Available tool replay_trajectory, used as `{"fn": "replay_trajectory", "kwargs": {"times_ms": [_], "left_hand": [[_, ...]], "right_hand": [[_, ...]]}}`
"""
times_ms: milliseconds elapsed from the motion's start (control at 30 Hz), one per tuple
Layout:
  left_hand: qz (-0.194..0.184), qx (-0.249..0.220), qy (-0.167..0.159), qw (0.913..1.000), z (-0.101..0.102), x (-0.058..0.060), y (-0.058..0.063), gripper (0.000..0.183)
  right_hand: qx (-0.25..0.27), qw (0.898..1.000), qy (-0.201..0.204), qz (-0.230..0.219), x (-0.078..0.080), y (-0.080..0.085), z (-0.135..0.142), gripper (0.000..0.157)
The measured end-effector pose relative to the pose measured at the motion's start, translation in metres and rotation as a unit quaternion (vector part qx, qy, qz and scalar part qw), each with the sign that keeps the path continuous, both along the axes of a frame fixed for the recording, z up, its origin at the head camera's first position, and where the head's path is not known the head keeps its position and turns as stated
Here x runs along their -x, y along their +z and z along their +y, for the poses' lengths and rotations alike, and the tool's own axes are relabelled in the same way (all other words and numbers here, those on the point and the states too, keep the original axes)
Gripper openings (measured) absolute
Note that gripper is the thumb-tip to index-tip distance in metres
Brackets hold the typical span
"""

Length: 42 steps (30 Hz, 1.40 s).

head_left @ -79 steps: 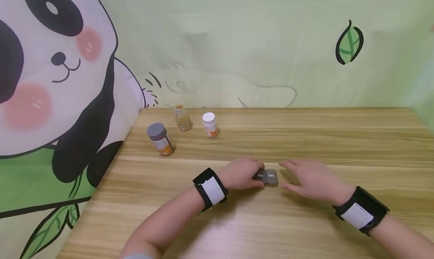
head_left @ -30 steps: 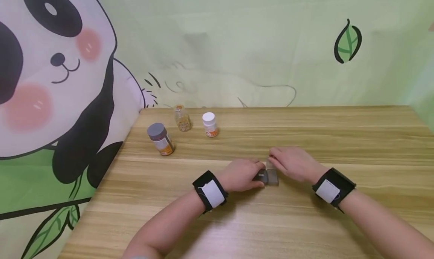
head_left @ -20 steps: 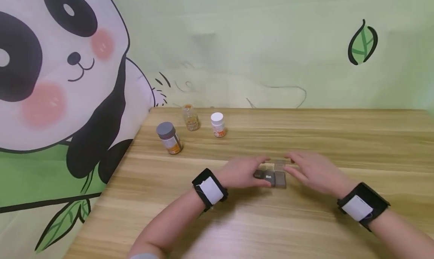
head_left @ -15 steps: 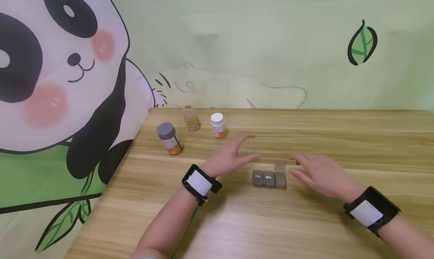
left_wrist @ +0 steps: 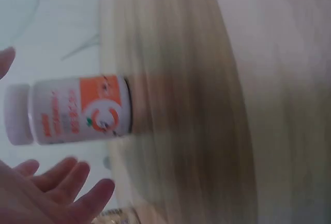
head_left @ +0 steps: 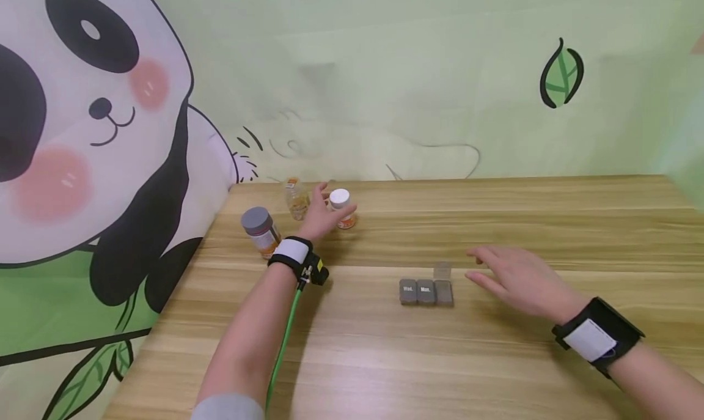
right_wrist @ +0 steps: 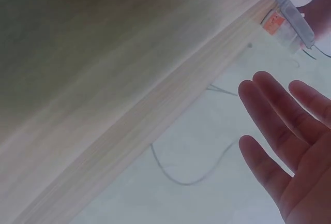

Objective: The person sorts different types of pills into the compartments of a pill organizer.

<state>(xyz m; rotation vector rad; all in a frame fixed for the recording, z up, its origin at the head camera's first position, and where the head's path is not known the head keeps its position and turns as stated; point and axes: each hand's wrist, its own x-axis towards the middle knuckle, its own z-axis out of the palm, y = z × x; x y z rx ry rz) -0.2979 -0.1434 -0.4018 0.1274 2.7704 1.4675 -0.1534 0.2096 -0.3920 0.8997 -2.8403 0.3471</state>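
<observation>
My left hand (head_left: 320, 217) is spread around the white pill bottle (head_left: 339, 197), thumb on one side and fingers on the other. In the left wrist view a gap shows between the fingers (left_wrist: 93, 198) and the bottle (left_wrist: 77, 111), which has an orange label. A small grey pill organizer (head_left: 417, 291) lies on the table, its rightmost compartment uncovered and the clear lid (head_left: 442, 271) tipped back. Just right of it my right hand (head_left: 522, 283) hovers with relaxed fingers, holding nothing; in the right wrist view those fingers (right_wrist: 271, 123) are apart.
Left of the left hand stands a grey-capped jar (head_left: 258, 224), partly behind the wrist. A clear bottle (head_left: 297, 200) with yellowish contents is close behind that hand. A green cable (head_left: 285, 340) trails from the left wrist. The wooden table (head_left: 528, 218) ends at a printed cloth backdrop.
The organizer's right lid was lifted by my right hand, which then let go and drew back slightly. My left hand released the organizer and moved left and away to the white bottle.
</observation>
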Motion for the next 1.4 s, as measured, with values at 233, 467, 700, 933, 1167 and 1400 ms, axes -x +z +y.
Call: {"fn": "replay_trajectory", "kwargs": {"times_ms": [233,467,700,933,1167,1400], "left_hand": [[-0.022,0.04,-0.044,0.998,-0.008,0.01,-0.007,0.079],[0.006,0.064,-0.055,0.9964,-0.013,0.01,-0.014,0.053],[0.036,0.08,-0.076,0.9932,-0.019,-0.001,-0.018,0.042],[0.039,0.089,-0.156,0.983,-0.03,-0.04,-0.018,0.043],[0.033,0.1,-0.226,0.9685,-0.027,-0.091,-0.014,0.043],[-0.011,0.088,-0.344,0.9346,-0.01,-0.125,-0.002,0.038]], "right_hand": [[-0.001,1.0,0.0,-0.004,0.0,0.0,-0.001,0.051],[-0.004,1.0,-0.001,-0.007,-0.002,0.001,-0.002,0.051],[0.006,1.0,0.003,-0.016,-0.013,0.004,-0.003,0.049],[0.02,0.999,0.005,-0.028,-0.036,0.005,-0.004,0.041],[0.052,0.998,0.011,-0.026,-0.054,0.003,-0.003,0.031],[0.062,0.998,0.02,-0.009,-0.061,0.002,-0.006,0.031]]}}
